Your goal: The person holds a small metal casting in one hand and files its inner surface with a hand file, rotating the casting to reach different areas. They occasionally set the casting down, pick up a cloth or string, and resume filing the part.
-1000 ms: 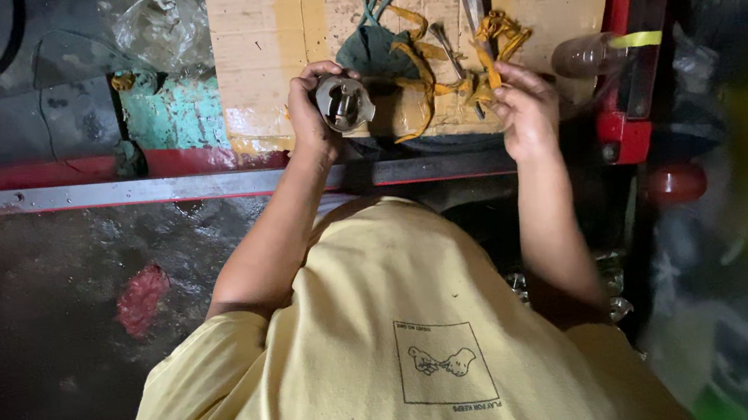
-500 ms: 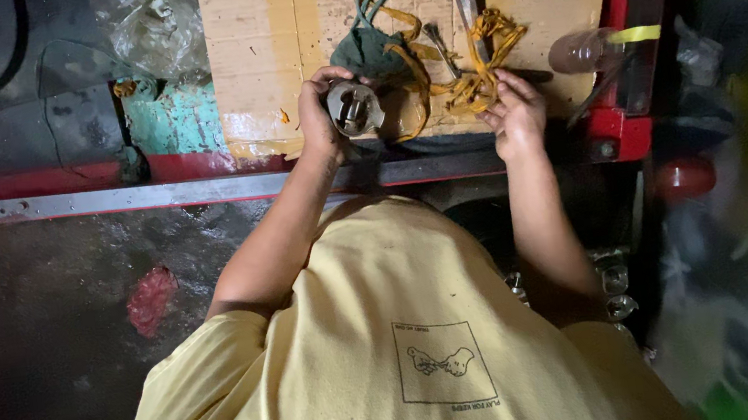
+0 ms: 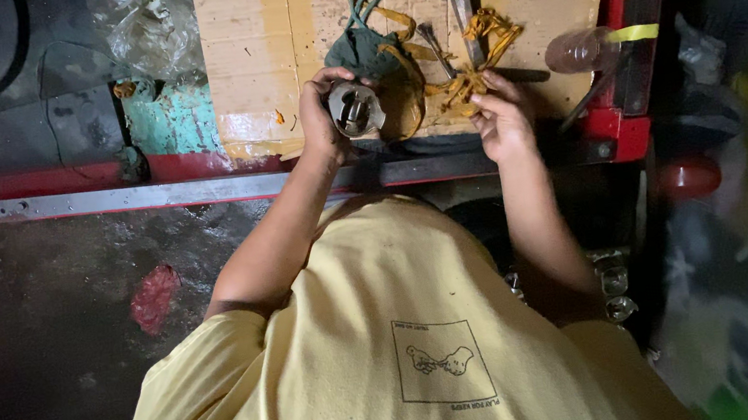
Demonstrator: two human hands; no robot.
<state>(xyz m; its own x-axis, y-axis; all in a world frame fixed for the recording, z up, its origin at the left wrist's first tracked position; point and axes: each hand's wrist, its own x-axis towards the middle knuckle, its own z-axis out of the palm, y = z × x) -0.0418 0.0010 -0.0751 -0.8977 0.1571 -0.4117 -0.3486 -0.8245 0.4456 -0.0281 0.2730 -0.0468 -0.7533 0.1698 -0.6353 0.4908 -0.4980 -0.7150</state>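
Left hand point(image 3: 320, 116) grips a round metal fitting point(image 3: 354, 110); right hand point(image 3: 498, 115) pinches, seemingly, frayed orange cord point(image 3: 481, 56); worn cardboard point(image 3: 260, 42) beneath.

A dull silver-grey is shown by the round metal part point(image 3: 355, 109), with a darker hollow at its centre. The cloth point(image 3: 361, 51) beside it is coloured a muted dark green. Orange-yellow is seen on the tangled straps point(image 3: 471, 72). The worktop point(image 3: 262, 51) is surfaced in pale tan, marked with darker stains and scuffs, and is edged by a red frame point(image 3: 618, 125). A grey metal rail point(image 3: 103, 199) is run along its near side. The shirt point(image 3: 393, 352) is coloured pale yellow and is printed with a small dark outlined square. A patch of teal point(image 3: 175, 121) and a red blotch point(image 3: 155, 298) on the dark floor are also seen.
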